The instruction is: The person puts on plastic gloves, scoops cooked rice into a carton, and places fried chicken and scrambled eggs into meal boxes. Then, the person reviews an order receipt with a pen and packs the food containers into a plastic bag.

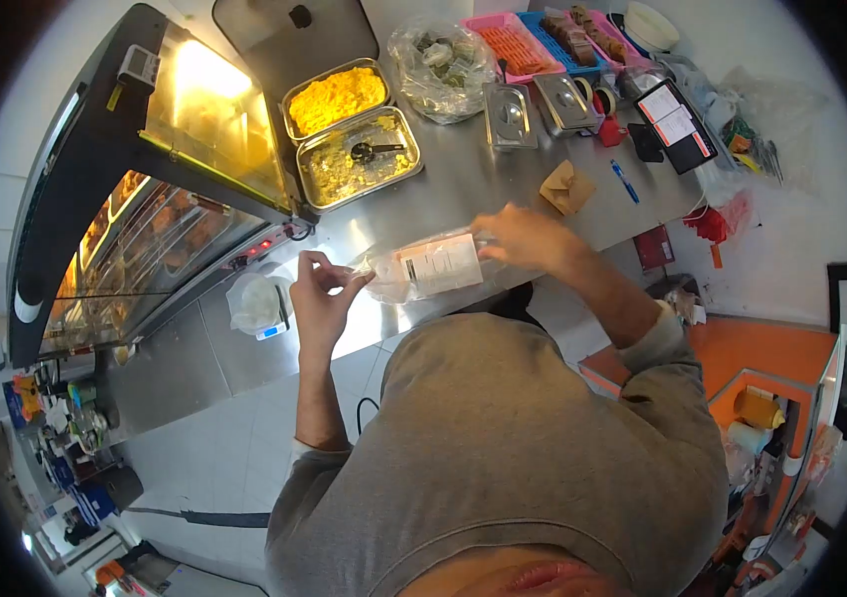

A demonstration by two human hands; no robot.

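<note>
A clear plastic bag [383, 291] lies along the front of the steel counter, with a white printed slip [440, 263] on its right part. At the bag's left end, my left hand [324, 300] pinches the gathered plastic between thumb and fingers. My right hand [525, 239] is at the other end, with bent fingers gripping the edge beside the slip; its fingertips are partly hidden. What is inside the bag is hard to make out. Just beyond my right hand sits a folded brown paper packet [567, 188].
A heated glass display cabinet [199, 149] stands at the left. Behind my hands are two steel trays [364, 189] of yellow food, a bulky clear bag [440, 70] and lidded steel tins [510, 114]. A blue pen [624, 182] and a tablet [676, 125] are at the right.
</note>
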